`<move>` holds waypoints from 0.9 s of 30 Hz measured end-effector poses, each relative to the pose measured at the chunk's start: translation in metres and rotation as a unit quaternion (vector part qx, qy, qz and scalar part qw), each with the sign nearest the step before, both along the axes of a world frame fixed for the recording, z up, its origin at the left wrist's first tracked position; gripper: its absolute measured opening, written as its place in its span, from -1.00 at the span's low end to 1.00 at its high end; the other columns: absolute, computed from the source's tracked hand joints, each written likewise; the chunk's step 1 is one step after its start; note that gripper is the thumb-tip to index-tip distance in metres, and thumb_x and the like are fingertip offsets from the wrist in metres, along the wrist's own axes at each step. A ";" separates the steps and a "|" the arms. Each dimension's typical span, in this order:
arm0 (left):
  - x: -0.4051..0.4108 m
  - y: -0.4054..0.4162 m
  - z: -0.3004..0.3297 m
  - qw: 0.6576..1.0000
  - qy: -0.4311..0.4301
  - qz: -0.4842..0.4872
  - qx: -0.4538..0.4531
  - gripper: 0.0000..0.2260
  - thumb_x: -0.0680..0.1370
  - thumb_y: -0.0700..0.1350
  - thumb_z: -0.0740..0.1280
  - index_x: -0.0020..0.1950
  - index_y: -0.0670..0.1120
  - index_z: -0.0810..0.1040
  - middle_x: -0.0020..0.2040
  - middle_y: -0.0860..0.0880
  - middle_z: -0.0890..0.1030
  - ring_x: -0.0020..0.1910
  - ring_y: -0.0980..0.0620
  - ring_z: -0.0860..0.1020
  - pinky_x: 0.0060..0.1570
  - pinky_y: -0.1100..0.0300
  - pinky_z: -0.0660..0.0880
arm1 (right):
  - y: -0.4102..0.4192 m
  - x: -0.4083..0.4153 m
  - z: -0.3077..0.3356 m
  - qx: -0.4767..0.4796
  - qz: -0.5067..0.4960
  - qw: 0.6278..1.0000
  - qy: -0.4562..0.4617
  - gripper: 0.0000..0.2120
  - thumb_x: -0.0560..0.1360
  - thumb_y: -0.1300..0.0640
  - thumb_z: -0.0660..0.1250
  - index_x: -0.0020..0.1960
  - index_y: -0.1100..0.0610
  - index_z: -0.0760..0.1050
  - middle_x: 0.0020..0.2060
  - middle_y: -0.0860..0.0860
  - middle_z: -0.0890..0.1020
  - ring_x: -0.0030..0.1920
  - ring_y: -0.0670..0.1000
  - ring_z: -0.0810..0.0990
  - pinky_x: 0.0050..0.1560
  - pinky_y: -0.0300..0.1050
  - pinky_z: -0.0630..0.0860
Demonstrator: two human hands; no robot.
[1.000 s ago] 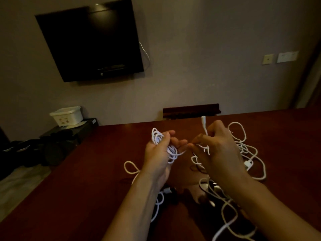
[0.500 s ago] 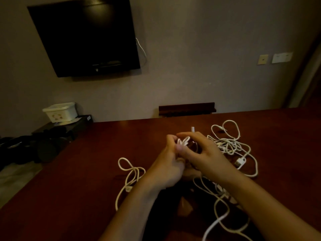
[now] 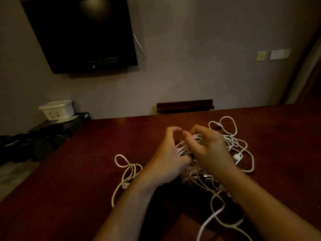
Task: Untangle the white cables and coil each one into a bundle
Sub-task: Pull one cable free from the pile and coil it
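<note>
My left hand (image 3: 167, 158) and my right hand (image 3: 209, 150) meet over the middle of the dark red table (image 3: 78, 180). Between them they hold a small white cable bundle (image 3: 184, 146), fingers curled round its loops. Most of the bundle is hidden by the two hands. A tangle of white cables (image 3: 232, 143) lies behind and to the right of my right hand, with a white plug (image 3: 238, 157) in it. Another white cable (image 3: 127, 173) lies looped to the left of my left wrist. More white cable (image 3: 213, 213) trails toward me under my right forearm.
A dark TV (image 3: 81, 33) hangs on the wall beyond the table. A chair back (image 3: 185, 106) shows at the far table edge. A white box (image 3: 57, 109) sits on a low black stand at the left, with dark bags on the floor beside it.
My hands came together from being apart and lowered toward the table. The bundle that sat in my left hand is now held between both hands. The cable end my right hand held up is out of sight.
</note>
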State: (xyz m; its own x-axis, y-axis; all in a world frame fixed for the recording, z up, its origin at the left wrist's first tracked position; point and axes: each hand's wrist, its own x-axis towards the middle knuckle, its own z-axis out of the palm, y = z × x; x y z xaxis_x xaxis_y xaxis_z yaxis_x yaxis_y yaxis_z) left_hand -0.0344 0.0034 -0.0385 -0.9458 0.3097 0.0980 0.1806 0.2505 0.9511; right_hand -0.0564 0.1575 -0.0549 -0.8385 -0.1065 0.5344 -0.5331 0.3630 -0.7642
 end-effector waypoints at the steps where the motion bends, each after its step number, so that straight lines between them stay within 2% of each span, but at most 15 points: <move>1: 0.000 0.001 -0.001 0.999 0.042 0.008 -0.003 -0.53 0.60 -0.30 0.41 0.41 0.06 0.39 0.08 -0.04 0.64 -0.23 0.13 0.68 -0.28 0.26 0.58 | 0.003 -0.002 0.001 -0.021 -0.021 0.999 -0.012 -0.80 0.64 0.05 0.37 -0.16 0.02 0.57 -0.32 0.01 0.63 -0.34 -0.05 0.62 -0.36 -0.16 0.56; 3: -0.001 0.004 -0.006 0.993 0.116 0.014 -0.024 -0.75 0.67 -0.17 0.38 0.31 0.07 0.54 0.09 0.07 0.68 -0.02 0.17 0.68 -0.09 0.23 0.62 | 0.007 -0.005 0.001 -0.058 -0.057 0.996 -0.029 -0.77 0.65 0.04 0.36 -0.16 0.06 0.57 -0.33 0.02 0.62 -0.33 -0.04 0.62 -0.35 -0.20 0.53; 5: 0.002 0.008 -0.008 0.994 0.112 0.004 -0.010 -0.84 0.72 0.00 0.29 0.30 0.10 0.53 0.10 0.10 0.68 0.04 0.16 0.67 -0.05 0.23 0.62 | 0.007 -0.004 0.002 -0.084 -0.067 0.993 -0.041 -0.76 0.65 0.02 0.34 -0.16 0.07 0.58 -0.31 0.00 0.63 -0.33 -0.08 0.61 -0.35 -0.27 0.52; 8: 0.007 0.016 -0.011 0.989 0.144 0.038 -0.011 -0.74 0.70 0.18 0.21 0.28 0.09 0.51 0.03 0.09 0.69 -0.04 0.18 0.68 -0.17 0.25 0.59 | 0.003 -0.001 0.003 -0.112 -0.061 0.991 -0.041 -0.75 0.66 0.02 0.33 -0.17 0.06 0.57 -0.30 -0.06 0.63 -0.33 -0.11 0.62 -0.34 -0.30 0.52; 10: 0.009 0.022 -0.013 0.981 0.173 0.083 -0.007 -0.67 0.65 0.24 0.22 0.24 0.06 0.54 0.00 0.09 0.70 -0.04 0.18 0.68 -0.16 0.27 0.60 | 0.001 0.001 0.005 -0.125 -0.060 0.989 -0.045 -0.74 0.67 0.01 0.32 -0.18 0.04 0.56 -0.32 -0.02 0.63 -0.34 -0.05 0.63 -0.34 -0.21 0.54; 13: 0.006 0.024 -0.016 0.972 0.205 0.118 -0.010 -0.65 0.66 0.25 0.19 0.12 0.02 0.59 -0.08 0.08 0.69 -0.11 0.15 0.68 -0.23 0.24 0.59 | -0.003 0.004 0.007 -0.124 -0.065 0.989 -0.039 -0.74 0.67 -0.01 0.32 -0.17 0.04 0.57 -0.33 0.01 0.63 -0.32 0.03 0.64 -0.33 -0.09 0.56; 17: 0.000 0.018 -0.019 0.954 0.261 0.147 -0.020 -0.72 0.71 0.11 0.23 -0.07 -0.01 0.57 -0.24 0.13 0.63 -0.25 0.14 0.63 -0.37 0.29 0.45 | -0.007 0.010 0.010 -0.151 -0.006 0.985 -0.077 -0.72 0.69 -0.01 0.25 -0.07 0.13 0.59 -0.25 -0.02 0.69 -0.24 -0.09 0.70 -0.28 -0.27 0.59; 19: -0.003 0.016 -0.020 0.946 0.272 0.174 -0.033 -0.69 0.70 0.14 0.23 -0.14 0.01 0.54 -0.27 0.09 0.62 -0.30 0.09 0.61 -0.40 0.17 0.46 | -0.008 0.013 0.011 -0.165 0.029 0.980 -0.103 -0.63 0.72 -0.05 0.16 -0.01 0.18 0.58 -0.23 -0.02 0.70 -0.23 -0.11 0.70 -0.28 -0.30 0.58; 21: -0.008 0.012 -0.022 0.939 0.267 0.216 -0.036 -0.63 0.68 0.19 0.21 -0.17 -0.01 0.55 -0.30 0.05 0.61 -0.32 0.08 0.60 -0.36 0.07 0.49 | -0.005 0.014 0.012 -0.162 0.051 0.975 -0.145 -0.53 0.74 -0.13 0.03 0.06 0.15 0.60 -0.17 0.00 0.72 -0.16 -0.08 0.72 -0.23 -0.27 0.59; 23: -0.015 0.007 -0.021 0.940 0.228 0.253 -0.003 -0.58 0.64 0.25 0.19 -0.17 -0.04 0.57 -0.29 0.00 0.63 -0.32 0.06 0.60 -0.31 0.02 0.52 | -0.001 0.012 0.011 -0.133 0.077 0.972 -0.178 -0.50 0.74 -0.16 -0.03 0.09 0.04 0.63 -0.10 0.02 0.73 -0.06 0.00 0.72 -0.08 -0.08 0.63; 25: -0.019 0.002 -0.020 0.944 0.177 0.272 0.059 -0.55 0.61 0.29 0.19 -0.14 -0.04 0.59 -0.29 -0.03 0.64 -0.33 0.01 0.60 -0.33 -0.03 0.49 | 0.001 0.009 0.009 -0.099 0.095 0.975 -0.174 -0.61 0.75 -0.10 0.05 0.03 -0.01 0.61 -0.18 0.00 0.66 -0.16 0.04 0.63 -0.14 -0.02 0.54; 27: -0.022 -0.002 -0.018 0.940 0.142 0.291 0.110 -0.59 0.65 0.26 0.22 -0.11 -0.03 0.61 -0.32 0.00 0.62 -0.36 0.03 0.56 -0.35 0.01 0.43 | 0.004 0.004 0.006 -0.064 0.100 0.980 -0.159 -0.81 0.72 0.05 0.21 0.05 -0.05 0.59 -0.27 -0.07 0.57 -0.28 -0.05 0.54 -0.29 -0.16 0.45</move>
